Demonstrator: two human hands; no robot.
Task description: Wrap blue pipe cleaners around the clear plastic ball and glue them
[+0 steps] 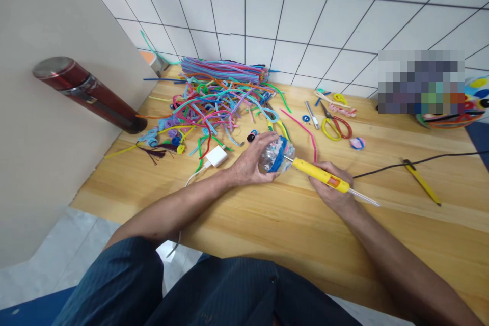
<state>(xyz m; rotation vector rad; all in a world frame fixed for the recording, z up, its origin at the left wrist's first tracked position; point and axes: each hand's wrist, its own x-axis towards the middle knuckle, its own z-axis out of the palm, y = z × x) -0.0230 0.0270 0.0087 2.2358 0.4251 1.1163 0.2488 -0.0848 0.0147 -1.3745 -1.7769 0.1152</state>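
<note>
While the small ball [275, 155] wrapped in a blue pipe cleaner is gripped on the table [267, 214] by the left hand [252, 163], the yellow glue gun [320, 175] is clasped in the right hand [331, 191], its long axis aimed toward ten o'clock with the tip touching the ball.

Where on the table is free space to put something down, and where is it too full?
Bare wood lies along the near table edge, before both hands, and between the black cable and the yellow pen side. Crowded: the pipe cleaner pile at the back left and around the scissors.
</note>
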